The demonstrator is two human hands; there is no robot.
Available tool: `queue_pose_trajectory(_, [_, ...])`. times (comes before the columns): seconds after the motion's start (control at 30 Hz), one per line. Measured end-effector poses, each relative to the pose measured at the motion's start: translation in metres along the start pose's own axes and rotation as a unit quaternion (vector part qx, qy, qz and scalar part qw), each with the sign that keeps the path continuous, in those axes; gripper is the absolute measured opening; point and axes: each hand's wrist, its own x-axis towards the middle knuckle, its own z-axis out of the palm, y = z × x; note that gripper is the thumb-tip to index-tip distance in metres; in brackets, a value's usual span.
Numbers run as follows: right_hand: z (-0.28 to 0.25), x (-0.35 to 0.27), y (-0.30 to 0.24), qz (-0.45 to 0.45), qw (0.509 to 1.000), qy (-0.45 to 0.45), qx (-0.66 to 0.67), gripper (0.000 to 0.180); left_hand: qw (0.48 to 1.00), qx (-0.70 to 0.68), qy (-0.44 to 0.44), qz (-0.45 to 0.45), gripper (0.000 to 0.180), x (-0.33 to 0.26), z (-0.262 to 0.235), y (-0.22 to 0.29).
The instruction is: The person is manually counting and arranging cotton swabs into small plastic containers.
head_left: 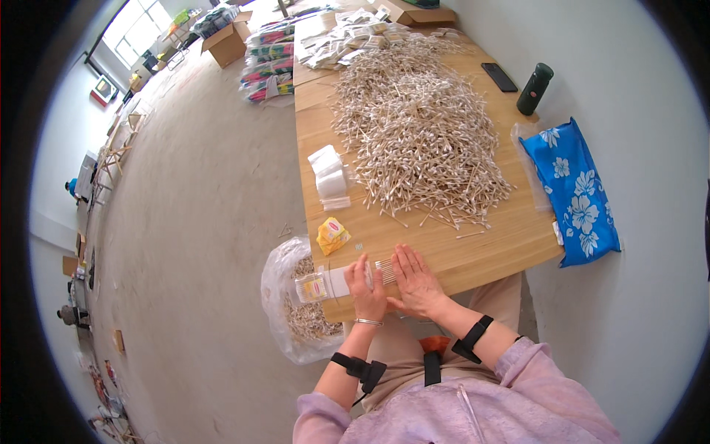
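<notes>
At the near edge of the wooden table (pixel 473 251), both hands worked side by side. Left hand (pixel 367 290) lay on a small clear packet (pixel 325 285) with a white and yellow label; fingers were curled over its right end, pinning it. The packet's left end overhung the table edge. Right hand (pixel 416 281) lay flat, palm down, fingers extended and close together, touching a short row of cotton swabs (pixel 384 271) that showed between the two hands. How many swabs lay there could not be told; most sat hidden under the fingers.

Farther back, a large loose heap of swabs (pixel 418 133) covered the table's middle. A stack of clear packets (pixel 330 176) sat to its left, a yellow wrapper (pixel 332 234) nearer. A plastic bag (pixel 296 303) of swabs hung off the near left corner, partly hidden by the left hand's packet. To the right lay blue flowered cloth (pixel 577 192), a dark green bottle (pixel 534 89) and a phone (pixel 499 76). Far packets were too small to make out.
</notes>
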Motion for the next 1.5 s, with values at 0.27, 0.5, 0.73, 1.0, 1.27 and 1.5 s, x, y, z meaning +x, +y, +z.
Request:
queue_pose_trajectory(0.27, [0.004,0.002,-0.010,0.025,0.999,-0.034,0.002,0.093,0.938,-0.333,0.090,-0.038,0.047,0.007,0.027,-0.013])
queue_pose_trajectory(0.5, [0.015,0.009,-0.030,0.049,0.999,-0.022,0.009,0.083,0.952,-0.291,0.089,-0.033,0.046,0.012,0.014,-0.020])
queue_pose_trajectory(0.73, [0.034,0.033,-0.063,0.040,0.998,-0.013,0.040,0.082,0.965,-0.238,0.104,-0.027,0.046,0.016,-0.026,-0.037])
queue_pose_trajectory(1.0, [0.040,0.042,-0.079,0.064,0.995,-0.052,0.060,0.082,0.974,-0.197,0.109,-0.019,0.045,0.011,-0.043,-0.044])
queue_pose_trajectory(1.27, [0.036,0.036,-0.077,0.032,0.996,-0.074,0.039,0.084,0.981,-0.163,0.105,-0.008,0.045,0.012,-0.052,-0.044])
queue_pose_trajectory(1.5, [0.044,0.041,-0.088,0.033,0.996,-0.052,0.064,0.089,0.986,-0.117,0.118,-0.005,0.044,-0.002,-0.078,-0.056])
